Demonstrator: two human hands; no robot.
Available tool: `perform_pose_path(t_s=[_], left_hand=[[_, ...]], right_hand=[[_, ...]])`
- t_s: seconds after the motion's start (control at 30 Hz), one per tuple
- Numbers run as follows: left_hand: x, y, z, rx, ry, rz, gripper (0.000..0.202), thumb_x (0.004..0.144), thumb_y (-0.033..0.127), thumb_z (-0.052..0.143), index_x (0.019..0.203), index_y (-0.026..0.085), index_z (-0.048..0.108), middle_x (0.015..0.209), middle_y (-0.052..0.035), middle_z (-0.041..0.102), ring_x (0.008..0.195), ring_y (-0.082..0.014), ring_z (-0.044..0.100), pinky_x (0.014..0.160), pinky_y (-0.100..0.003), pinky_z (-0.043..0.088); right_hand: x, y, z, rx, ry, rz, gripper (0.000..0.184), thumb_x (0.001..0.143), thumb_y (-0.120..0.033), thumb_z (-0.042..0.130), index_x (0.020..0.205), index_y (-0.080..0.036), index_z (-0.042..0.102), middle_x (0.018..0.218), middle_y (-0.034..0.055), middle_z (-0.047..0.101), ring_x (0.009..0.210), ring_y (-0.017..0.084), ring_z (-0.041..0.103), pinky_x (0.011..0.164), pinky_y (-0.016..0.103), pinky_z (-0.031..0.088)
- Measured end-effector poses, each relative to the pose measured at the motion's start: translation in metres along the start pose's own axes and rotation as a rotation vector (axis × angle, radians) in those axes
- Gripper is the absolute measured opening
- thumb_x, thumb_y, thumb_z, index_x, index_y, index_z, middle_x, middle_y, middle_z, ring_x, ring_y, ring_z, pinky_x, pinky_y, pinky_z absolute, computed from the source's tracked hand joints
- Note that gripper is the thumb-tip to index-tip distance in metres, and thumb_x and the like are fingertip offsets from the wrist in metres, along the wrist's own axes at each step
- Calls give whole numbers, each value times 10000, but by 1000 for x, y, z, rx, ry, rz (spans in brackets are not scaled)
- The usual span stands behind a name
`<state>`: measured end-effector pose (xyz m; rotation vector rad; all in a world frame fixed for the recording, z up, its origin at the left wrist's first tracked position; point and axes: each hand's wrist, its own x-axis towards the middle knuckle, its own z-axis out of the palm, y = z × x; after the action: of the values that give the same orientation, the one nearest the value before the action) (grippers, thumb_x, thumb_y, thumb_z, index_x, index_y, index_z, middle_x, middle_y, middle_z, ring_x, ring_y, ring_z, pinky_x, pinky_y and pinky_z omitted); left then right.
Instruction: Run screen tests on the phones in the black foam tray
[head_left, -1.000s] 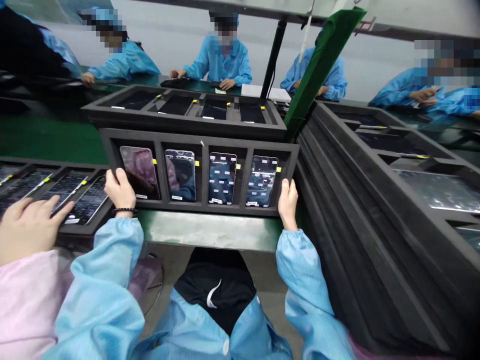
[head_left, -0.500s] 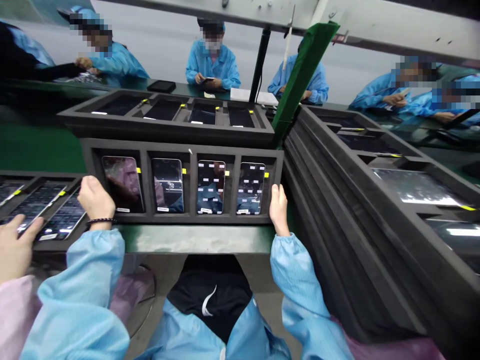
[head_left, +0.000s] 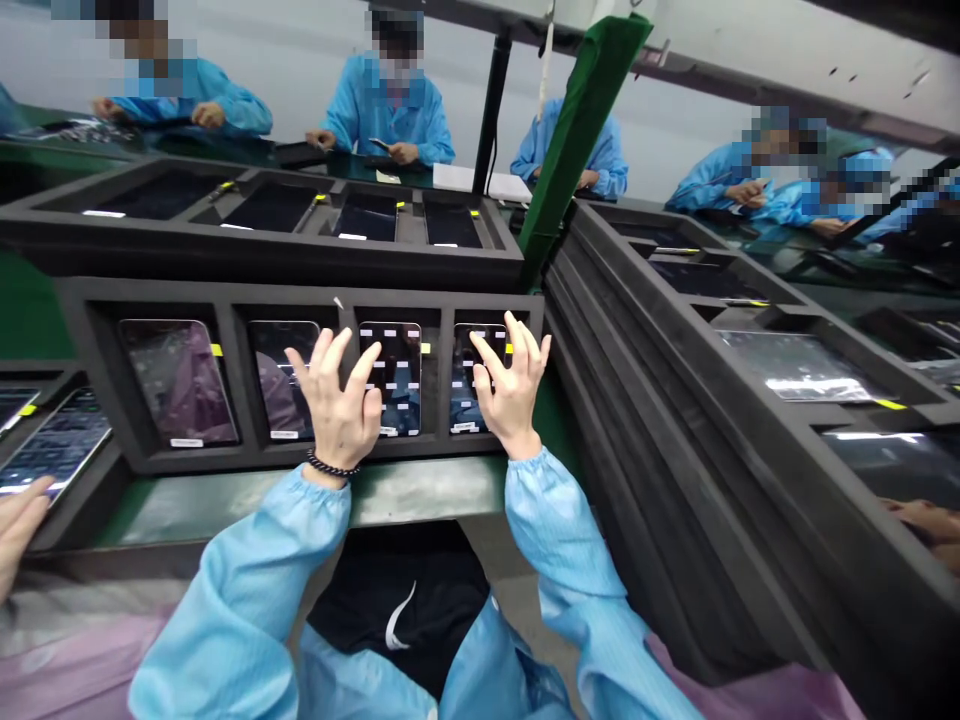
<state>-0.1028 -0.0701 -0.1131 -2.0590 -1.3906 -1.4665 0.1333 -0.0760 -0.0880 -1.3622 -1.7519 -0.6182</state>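
A black foam tray (head_left: pixel 292 457) lies before me with phone-like screens in its slots, each beside a small yellow tab. Above the divider between the second and third slots is my left hand (head_left: pixel 337 395), fingers spread, wearing a dark beaded bracelet. The second screen (head_left: pixel 283 375) is partly behind it; the third screen (head_left: pixel 403 390) shows rows of small pale labels. My right hand (head_left: pixel 514 385) hovers over the rightmost screen (head_left: pixel 466 385), fingers apart and nothing in them. Whether either hand touches a screen I cannot tell.
Another foam tray (head_left: pixel 300 250) of screens stands behind mine. A tall stack of foam trays (head_left: pixel 675 430) rises on the right, beside a green post (head_left: pixel 577 140). At left, a neighbour's hand (head_left: pixel 22 530) is by another tray. People in blue work across the bench.
Both my hands have let go of the tray's ends and moved inward over the screens, fingers opening. The neighbour's hand at left has shifted toward the frame's edge.
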Motion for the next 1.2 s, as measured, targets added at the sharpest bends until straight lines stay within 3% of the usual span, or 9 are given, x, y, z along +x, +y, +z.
perform_pose_path(t_s=[0.07,0.2,0.37,0.5,0.87,1.03,1.2], left_hand=[[-3,1,8,-11,-13,-52,558,998,478,293,1357,225,638,1542,-149,470,1555,-305,304,1318,-578,66],[0,-1,6,38,-10,-106,605,1005,517,251,1426,250,593,1631,-135,362,1595,-319,203,1311,-599,-27],[4,-1,4,77,-85,-136,639,1004,563,225,1484,277,536,1689,-118,263,1611,-335,132,1294,-631,-51],[3,2,7,52,-48,-85,665,1001,583,208,1480,264,542,1685,-122,268,1610,-334,142,1301,-618,-57],[8,2,10,22,-157,-51,678,982,640,220,1500,314,511,1707,-93,234,1611,-339,139,1290,-634,-91],[11,7,12,3,-176,22,666,975,667,228,1483,354,524,1708,-60,239,1617,-327,122,1294,-630,-88],[18,11,12,4,-252,9,695,958,710,225,1476,363,530,1710,-53,240,1618,-335,113,1275,-652,-140]], right_hand=[[-1,1,1,-11,-8,30,395,1042,-316,422,1355,-317,662,1588,88,454,1460,281,415,1271,611,179],[-4,4,0,50,-37,119,408,1033,-330,419,1355,-310,668,1582,88,463,1446,319,425,1266,639,161],[-9,8,-5,91,48,190,450,1036,-362,370,1369,-274,660,1551,118,476,1426,338,445,1264,633,177],[-14,10,-6,99,52,189,444,1038,-349,380,1342,-227,681,1533,152,479,1405,333,467,1266,604,192],[-14,7,-4,45,-35,220,442,1021,-334,410,1404,-288,627,1598,102,432,1429,319,429,1258,607,212],[-20,7,-8,77,-15,199,436,1018,-321,384,1318,-290,699,1568,78,480,1411,313,451,1261,592,230],[-32,9,-12,56,-20,183,417,1010,-317,405,1248,-328,747,1529,45,528,1389,298,475,1257,586,248]])
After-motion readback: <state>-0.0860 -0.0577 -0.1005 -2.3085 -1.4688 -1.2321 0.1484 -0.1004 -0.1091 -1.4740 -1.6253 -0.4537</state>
